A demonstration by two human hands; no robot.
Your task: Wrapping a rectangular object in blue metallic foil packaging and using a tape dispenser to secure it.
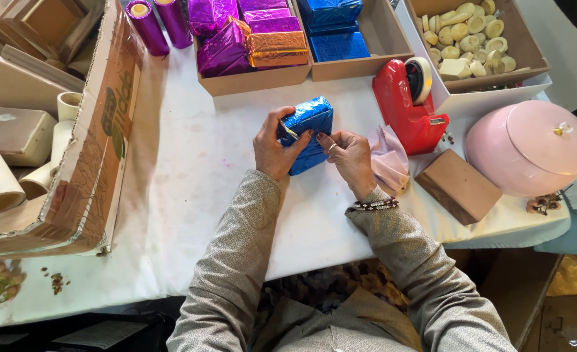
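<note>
A small box wrapped in shiny blue foil (309,128) lies on the white table (190,195) in front of me. My left hand (272,145) grips its left side, fingers curled over the near end. My right hand (350,154) pinches the foil at the near right edge, thumb and forefinger pressed on the wrap. Both sleeves are grey, and a beaded bracelet (374,205) circles my right wrist.
A red tape dispenser (408,104) stands right of the box, with pale tissue (389,158) and a brown wooden block (458,185) near it. A pink round lidded container (529,147) sits far right. Trays of purple, orange and blue wrapped boxes (272,39) line the back. A cardboard box (99,124) is left.
</note>
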